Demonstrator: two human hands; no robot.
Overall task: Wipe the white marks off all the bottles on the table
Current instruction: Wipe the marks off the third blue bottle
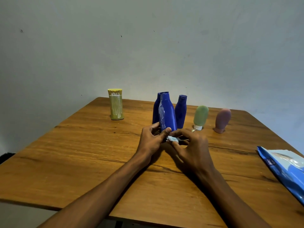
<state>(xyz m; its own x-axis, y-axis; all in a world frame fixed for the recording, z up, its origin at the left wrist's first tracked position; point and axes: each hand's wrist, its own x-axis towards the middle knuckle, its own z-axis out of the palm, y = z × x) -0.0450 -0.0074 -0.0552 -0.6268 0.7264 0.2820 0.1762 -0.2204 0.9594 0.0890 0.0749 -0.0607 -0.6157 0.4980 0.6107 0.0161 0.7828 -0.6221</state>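
My left hand (152, 139) grips the base of a blue bottle (167, 112) that stands upright at the table's middle, with faint white streaks down its left side. My right hand (189, 145) pinches a small crumpled white wipe (172, 139) just below that bottle's base. Two more blue bottles stand behind it, one (155, 112) partly hidden on the left and one (180, 111) on the right. A yellow bottle (116, 104) smeared with white marks stands far left. A green tube (200, 116) and a pink tube (222, 120) stand cap-down on the right.
The wooden table (82, 153) ends against a pale wall behind the bottles. A blue and white wipes packet (286, 168) lies at the right edge. The table's near edge runs below my forearms.
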